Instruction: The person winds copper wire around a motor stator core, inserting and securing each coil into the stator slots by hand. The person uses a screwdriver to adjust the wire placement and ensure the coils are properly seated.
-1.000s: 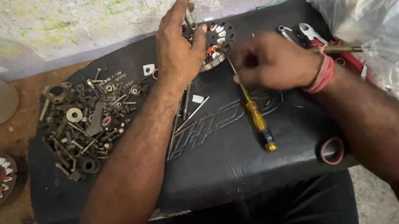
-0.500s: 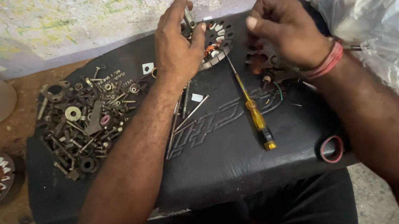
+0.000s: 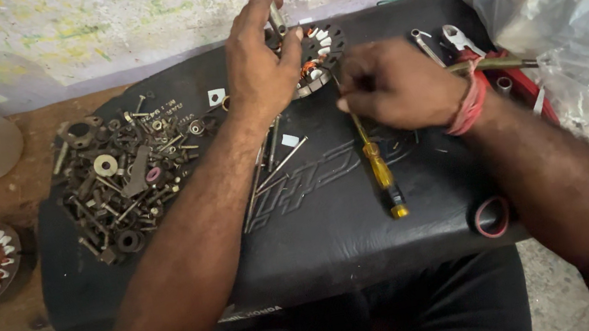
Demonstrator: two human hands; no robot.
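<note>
2 bare forearms are seen, with no sleeves worn on either. The left hand [image 3: 259,68] is left uncovered: no glove, ring or band is shown on it. On the right hand [image 3: 400,86] no glove is worn either, but the wrist is wrapped by a band of red and pink thread [image 3: 470,102], wound in several turns. Dark trousers [image 3: 382,321] are worn over the lap at the lower edge.
</note>
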